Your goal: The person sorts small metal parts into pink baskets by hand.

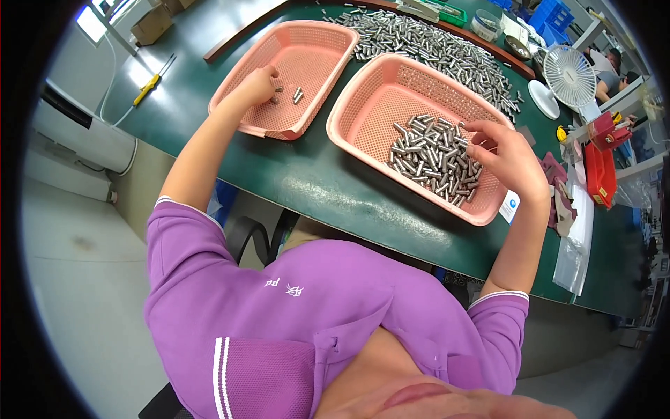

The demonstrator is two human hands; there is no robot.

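Note:
Two pink perforated plastic baskets stand side by side on the green tabletop. Over the left basket [227,84] my left hand [258,87] is closed, its fingers curled about short metal pins [278,89] that show at the fingertips. A few more loose metal pins [299,96] lie beside it on the basket floor. In the right basket [370,126] a heap of shiny cylindrical metal pins [436,157] fills the right part. My right hand [508,155] reaches over that basket's right wall, thumb and fingers bent and apart at the edge of the heap.
A large spread of metal pins [426,43] covers the back of the green table [307,185], bordered by a brown wooden strip [241,33]. At the right are a white fan [569,75], a red bin [600,174] and cloths [560,202]. A yellow-handled tool [146,91] lies far left. Another person [608,77] is behind the fan.

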